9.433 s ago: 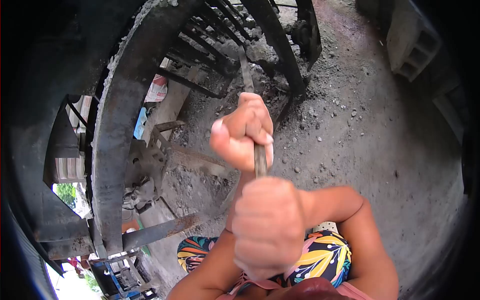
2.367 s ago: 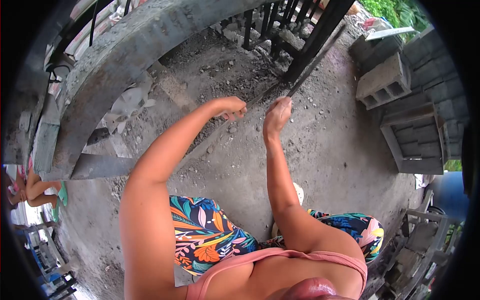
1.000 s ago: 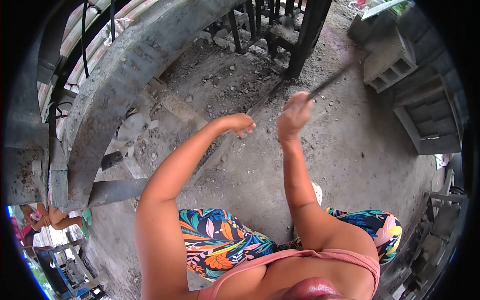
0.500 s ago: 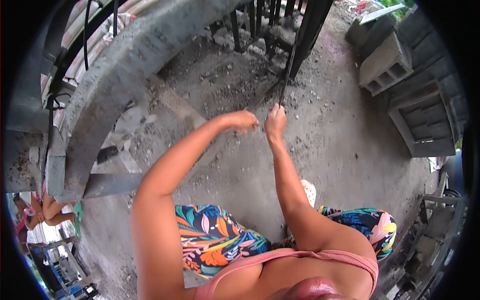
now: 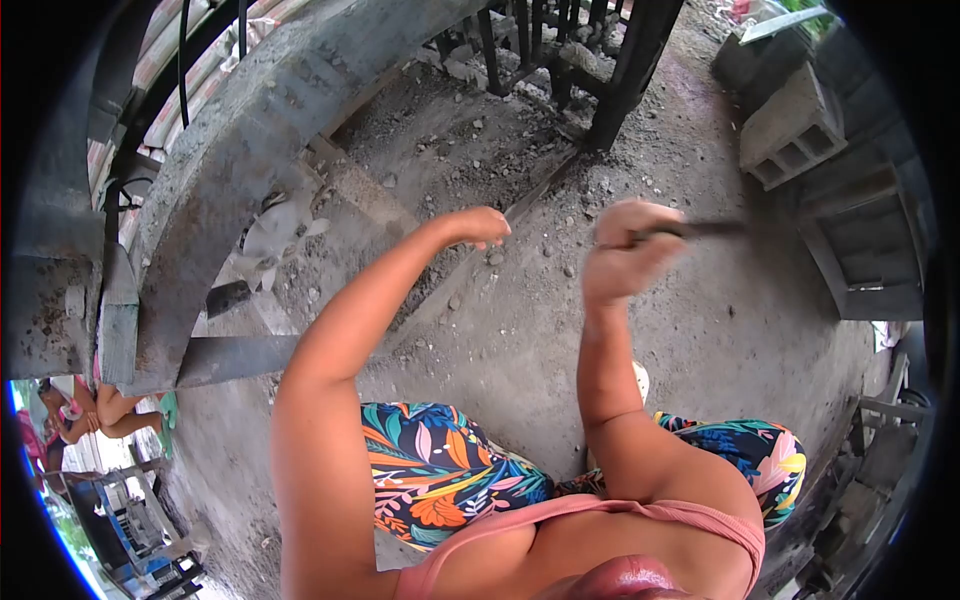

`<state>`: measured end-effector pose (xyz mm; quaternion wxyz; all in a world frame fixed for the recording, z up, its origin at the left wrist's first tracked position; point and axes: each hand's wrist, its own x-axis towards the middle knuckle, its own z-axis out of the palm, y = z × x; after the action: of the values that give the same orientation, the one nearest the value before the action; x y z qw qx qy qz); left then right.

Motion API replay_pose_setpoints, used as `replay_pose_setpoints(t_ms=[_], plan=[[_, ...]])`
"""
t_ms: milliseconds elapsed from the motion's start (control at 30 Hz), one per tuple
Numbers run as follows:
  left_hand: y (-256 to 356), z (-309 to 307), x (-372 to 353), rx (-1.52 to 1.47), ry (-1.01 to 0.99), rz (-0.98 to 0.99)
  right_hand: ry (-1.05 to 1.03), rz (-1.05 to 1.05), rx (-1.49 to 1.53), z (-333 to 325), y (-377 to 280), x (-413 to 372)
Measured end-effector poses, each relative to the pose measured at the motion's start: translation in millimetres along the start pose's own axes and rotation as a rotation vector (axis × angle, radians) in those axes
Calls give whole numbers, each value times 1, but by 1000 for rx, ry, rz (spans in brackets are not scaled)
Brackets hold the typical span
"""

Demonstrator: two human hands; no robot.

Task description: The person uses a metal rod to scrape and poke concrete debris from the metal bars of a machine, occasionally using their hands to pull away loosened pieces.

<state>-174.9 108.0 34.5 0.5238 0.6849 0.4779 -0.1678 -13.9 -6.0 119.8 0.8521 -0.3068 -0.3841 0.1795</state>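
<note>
Beam [image 5: 270, 115] left, hollow block [image 5: 790, 125] right, rubble [image 5: 465, 125] on ground [image 5: 720, 330] between.

Soft daylight lies evenly over the concrete floor [image 5: 740, 375] here, glaring white toward lower left; the right hand [image 5: 628, 258] and its dark bar [image 5: 720, 229] blur, and fisheye edges bow into black.

The floor [image 5: 740, 330] is grey and dusty, and small rubble [image 5: 450, 130] is scattered over its farther part. At the right side, a hollow concrete block [image 5: 785, 118] is near a dark grey wall [image 5: 880, 115]. Green leaves [image 5: 822, 22] appear behind, and bright daylight enters at the lower left.
</note>
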Motion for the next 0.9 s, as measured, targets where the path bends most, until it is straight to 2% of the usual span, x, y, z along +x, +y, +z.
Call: replay_pose_setpoints(t_ms=[33,67,133,200,233,267,300,367,433,500,567,600,633,700,733,767,833,900], plan=[[-2,1,1,32,-10,-18,43,-167,99,4,-11,14],[-5,4,3,30,-7,-15,39,-170,100,4,-9,21],[-8,8,7,113,-47,-51,36,-587,301,6,0,41],[-13,11,18,113,-51,-37,-64,-580,-623,-49,111,19],[-11,13,20,109,-62,-24,-110,-122,-879,-70,155,-13],[-1,15,12,113,-54,-11,-266,472,-1137,-91,195,-29],[13,15,-3,109,-69,46,-216,567,-1123,-80,167,-35],[16,11,-4,52,-84,138,-193,557,-1009,-66,161,-37],[11,12,0,54,-94,121,-3,505,-880,-61,138,-67],[9,14,7,15,-77,59,49,443,-859,-42,133,-70],[-4,19,20,351,-202,-4,57,413,-519,-35,127,-76],[-23,22,38,325,-183,40,49,447,-403,-27,115,-71],[-16,18,31,321,-179,40,43,448,-402,-21,105,-61],[3,16,8,139,-120,76,22,442,-290,-17,82,-48],[6,15,10,177,-103,55,-26,369,-287,-15,77,-43],[9,16,8,157,-102,52,-42,382,-291,-11,73,-42],[17,14,2,-349,65,141,-48,302,-203,-4,70,-42],[30,11,-1,-654,197,188,-89,281,-174,-1,75,-57]])
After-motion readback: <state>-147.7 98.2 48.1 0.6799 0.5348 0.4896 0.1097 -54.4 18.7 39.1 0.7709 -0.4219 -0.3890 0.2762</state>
